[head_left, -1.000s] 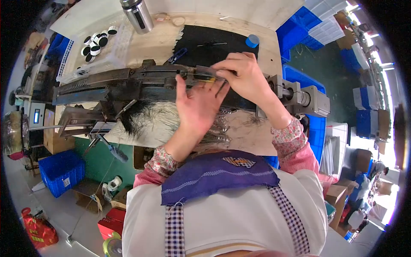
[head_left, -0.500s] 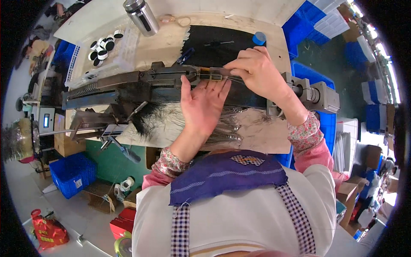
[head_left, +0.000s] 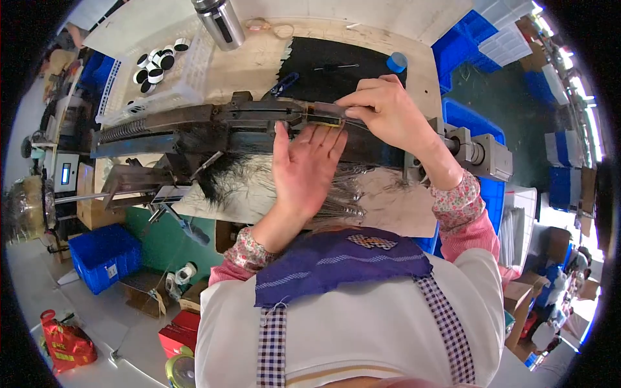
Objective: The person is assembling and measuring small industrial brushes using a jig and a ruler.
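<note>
A pale bench (head_left: 259,58) carries a long dark metal machine (head_left: 255,116), and any stray shift of its bar could, I judge, nip the bare fingers lying so close to it. The left hand (head_left: 304,169) is open, palm up, its fingertips at the near edge of the machine; whether they touch metal I cannot tell. The right hand (head_left: 394,116) is closed in a pinch of thumb and fingers on the right end of a thin strip (head_left: 325,107), which lies along the top of the machine, above the left fingertips. So small a hold might let the strip slip or tilt, and a sharp edge, if it has one, could cut. Loose strands nearby might also catch in the moving parts.

The bench is smooth wood. The machine is blocky, dull and grimy, with a coiled spring at its left end. Behind it, the basket (head_left: 174,97) is whitish latticed plastic, and the cloth (head_left: 369,55) is flat, matt black, ragged along its left side. The flask (head_left: 223,29) is a shiny steel cylinder. Silvery strands (head_left: 346,204) fan out beside a bushy black tuft (head_left: 210,187). The strip looks flat, greyish and slightly see-through. Smallest are the caps (head_left: 155,75), squat white-and-black rounds.
</note>
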`<state>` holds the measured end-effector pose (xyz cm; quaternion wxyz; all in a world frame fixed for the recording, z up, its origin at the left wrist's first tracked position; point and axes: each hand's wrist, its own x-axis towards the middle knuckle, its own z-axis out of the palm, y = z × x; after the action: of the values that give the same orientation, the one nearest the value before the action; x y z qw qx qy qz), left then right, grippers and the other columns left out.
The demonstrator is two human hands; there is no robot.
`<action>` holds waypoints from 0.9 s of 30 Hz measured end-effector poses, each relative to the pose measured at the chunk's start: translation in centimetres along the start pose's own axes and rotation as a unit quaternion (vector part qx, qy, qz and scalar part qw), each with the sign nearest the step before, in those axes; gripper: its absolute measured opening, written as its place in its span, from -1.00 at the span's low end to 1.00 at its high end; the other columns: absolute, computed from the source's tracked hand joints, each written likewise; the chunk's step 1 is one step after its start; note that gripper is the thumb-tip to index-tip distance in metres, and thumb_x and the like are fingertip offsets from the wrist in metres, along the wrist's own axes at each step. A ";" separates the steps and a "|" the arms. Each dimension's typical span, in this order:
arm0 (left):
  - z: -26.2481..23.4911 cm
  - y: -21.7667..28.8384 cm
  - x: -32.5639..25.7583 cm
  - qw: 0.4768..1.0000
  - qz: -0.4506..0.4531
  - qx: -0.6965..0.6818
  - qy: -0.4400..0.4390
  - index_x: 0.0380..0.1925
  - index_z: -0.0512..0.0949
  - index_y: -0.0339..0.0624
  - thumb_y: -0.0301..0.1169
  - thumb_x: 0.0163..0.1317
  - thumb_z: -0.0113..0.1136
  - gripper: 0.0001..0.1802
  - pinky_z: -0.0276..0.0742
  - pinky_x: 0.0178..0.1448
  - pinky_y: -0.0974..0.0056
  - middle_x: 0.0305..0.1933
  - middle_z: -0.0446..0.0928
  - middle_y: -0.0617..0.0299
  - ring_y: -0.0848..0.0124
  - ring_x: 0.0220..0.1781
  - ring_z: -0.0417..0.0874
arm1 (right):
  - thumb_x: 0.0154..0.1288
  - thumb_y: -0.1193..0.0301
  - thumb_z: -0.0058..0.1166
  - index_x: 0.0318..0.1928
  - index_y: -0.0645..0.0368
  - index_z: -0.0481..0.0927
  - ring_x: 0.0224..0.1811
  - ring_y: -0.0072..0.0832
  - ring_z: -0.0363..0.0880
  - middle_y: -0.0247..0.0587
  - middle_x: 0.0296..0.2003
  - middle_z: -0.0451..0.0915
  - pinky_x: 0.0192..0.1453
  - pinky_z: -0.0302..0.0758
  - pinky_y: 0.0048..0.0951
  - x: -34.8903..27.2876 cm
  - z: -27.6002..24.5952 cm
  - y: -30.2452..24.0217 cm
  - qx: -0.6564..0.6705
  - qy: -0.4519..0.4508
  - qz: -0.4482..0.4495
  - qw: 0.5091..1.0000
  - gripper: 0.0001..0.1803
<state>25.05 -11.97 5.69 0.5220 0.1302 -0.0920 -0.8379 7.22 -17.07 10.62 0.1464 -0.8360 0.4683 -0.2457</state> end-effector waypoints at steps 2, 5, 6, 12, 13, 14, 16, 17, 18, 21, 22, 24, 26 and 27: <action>0.3 0.0 0.2 1.000 0.000 -0.003 0.010 0.18 0.23 -0.38 0.20 0.36 -0.32 -0.21 0.04 0.48 0.16 0.24 0.31 0.06 0.25 0.35 0.25 | 0.06 0.44 0.16 -0.29 0.06 0.69 -0.31 -0.30 0.53 -0.27 -0.48 0.54 -0.03 0.29 -0.28 0.1 -0.1 0.0 -0.016 -0.002 -0.004 1.000 -0.83; 0.5 0.3 0.2 1.000 -0.003 0.000 0.020 0.18 0.23 -0.38 0.19 0.36 -0.29 -0.22 0.04 0.48 0.15 0.23 0.32 0.06 0.25 0.34 0.26 | 0.06 0.43 0.15 -0.29 0.06 0.69 -0.30 -0.30 0.53 -0.26 -0.49 0.53 -0.02 0.28 -0.28 0.4 0.1 0.0 -0.018 0.002 -0.025 1.000 -0.83; 0.6 0.4 0.2 1.000 -0.005 0.004 0.018 0.18 0.23 -0.38 0.18 0.36 -0.28 -0.23 0.04 0.48 0.15 0.23 0.32 0.05 0.24 0.33 0.26 | 0.06 0.43 0.15 -0.29 0.06 0.69 -0.30 -0.30 0.53 -0.26 -0.49 0.53 -0.02 0.28 -0.27 0.5 0.1 0.0 -0.032 0.007 -0.036 0.999 -0.83; 0.5 0.3 0.3 0.999 -0.014 -0.028 0.027 0.17 0.25 -0.37 0.17 0.36 -0.26 -0.24 0.04 0.48 0.15 0.24 0.31 0.04 0.24 0.34 0.26 | 0.05 0.41 0.16 -0.30 0.05 0.70 -0.29 -0.30 0.54 -0.25 -0.49 0.54 -0.04 0.30 -0.26 0.1 0.3 -0.1 -0.052 0.012 -0.028 0.998 -0.84; 0.6 0.2 0.3 0.999 -0.012 -0.027 0.023 0.17 0.25 -0.37 0.17 0.36 -0.26 -0.24 0.04 0.48 0.15 0.24 0.31 0.04 0.24 0.34 0.26 | 0.05 0.41 0.16 -0.30 0.04 0.70 -0.29 -0.31 0.54 -0.26 -0.49 0.54 -0.05 0.30 -0.26 0.0 0.3 -0.1 -0.057 0.010 -0.021 0.998 -0.84; 0.7 0.1 0.4 0.999 -0.004 -0.030 0.040 0.09 0.28 -0.42 0.17 0.35 -0.24 -0.25 0.05 0.48 0.10 0.21 0.33 -0.03 0.17 0.33 0.27 | 0.05 0.41 0.16 -0.30 0.04 0.70 -0.29 -0.31 0.54 -0.26 -0.49 0.54 -0.05 0.30 -0.26 0.1 0.3 0.1 -0.059 0.012 -0.023 0.998 -0.84; 0.6 0.2 0.2 0.998 0.007 -0.032 0.055 0.01 0.32 -0.47 0.17 0.34 -0.21 -0.24 0.06 0.49 0.05 0.18 0.35 -0.10 0.09 0.33 0.28 | 0.05 0.41 0.17 -0.28 0.03 0.70 -0.28 -0.33 0.54 -0.29 -0.50 0.53 -0.05 0.30 -0.28 0.3 0.3 0.5 -0.026 0.022 -0.031 0.999 -0.83; 0.6 0.2 0.1 0.998 0.006 -0.037 0.048 0.01 0.31 -0.47 0.16 0.34 -0.21 -0.25 0.06 0.49 0.05 0.18 0.35 -0.10 0.08 0.32 0.28 | 0.05 0.41 0.17 -0.28 0.03 0.70 -0.28 -0.33 0.54 -0.29 -0.50 0.53 -0.05 0.30 -0.28 0.1 0.2 0.0 -0.027 0.022 -0.033 0.999 -0.83; 0.5 0.1 0.0 0.998 0.005 -0.042 0.042 0.01 0.30 -0.47 0.16 0.34 -0.21 -0.25 0.05 0.49 0.05 0.18 0.35 -0.11 0.08 0.32 0.29 | 0.05 0.41 0.18 -0.29 0.04 0.69 -0.29 -0.34 0.54 -0.30 -0.50 0.53 -0.05 0.30 -0.29 -0.3 -0.2 -1.0 -0.027 0.043 -0.041 0.998 -0.83; -0.4 0.0 0.4 0.998 0.006 -0.064 0.017 0.01 0.30 -0.47 0.15 0.34 -0.21 -0.25 0.05 0.50 0.05 0.18 0.35 -0.11 0.07 0.32 0.29 | 0.06 0.41 0.18 -0.29 0.06 0.67 -0.31 -0.34 0.55 -0.29 -0.50 0.53 -0.09 0.33 -0.32 -0.4 0.7 -1.8 -0.052 0.070 -0.069 0.994 -0.85; -0.3 0.0 0.3 0.998 0.002 -0.063 0.017 0.01 0.30 -0.47 0.15 0.34 -0.21 -0.25 0.05 0.50 0.05 0.18 0.35 -0.11 0.07 0.32 0.29 | 0.08 0.42 0.17 -0.30 0.09 0.65 -0.33 -0.33 0.55 -0.28 -0.49 0.53 -0.12 0.35 -0.32 -0.6 1.0 -1.8 -0.076 0.077 -0.088 0.990 -0.86; 0.2 0.0 0.1 0.998 0.012 -0.050 0.030 0.00 0.31 -0.47 0.14 0.35 -0.23 -0.27 0.03 0.51 0.05 0.17 0.36 -0.10 0.07 0.31 0.29 | 0.10 0.43 0.15 -0.31 0.11 0.64 -0.36 -0.29 0.55 -0.24 -0.48 0.53 -0.19 0.38 -0.32 -0.1 0.1 -1.8 -0.017 0.077 -0.045 0.996 -0.88; 0.0 0.1 0.1 0.999 0.022 -0.041 0.027 -0.02 0.32 -0.46 0.14 0.35 -0.24 -0.28 0.02 0.51 0.05 0.15 0.37 -0.09 0.07 0.30 0.30 | 0.21 0.45 0.06 -0.16 0.15 0.56 -0.41 -0.14 0.57 -0.12 -0.43 0.55 -0.37 0.45 -0.22 0.1 -1.0 -1.7 0.129 0.091 0.015 0.987 -0.82; -0.1 0.1 0.1 0.999 0.027 -0.031 0.023 -0.04 0.32 -0.45 0.14 0.36 -0.25 -0.29 0.02 0.51 0.05 0.13 0.38 -0.08 0.08 0.30 0.30 | 0.21 0.45 0.06 -0.16 0.15 0.56 -0.41 -0.14 0.57 -0.12 -0.43 0.55 -0.37 0.45 -0.22 -0.4 -1.3 -2.3 0.129 0.091 0.018 0.987 -0.82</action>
<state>25.10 -12.06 5.57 0.5505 0.1302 -0.0573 -0.8227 7.97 -15.54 12.69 0.2141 -0.7756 0.4589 -0.3770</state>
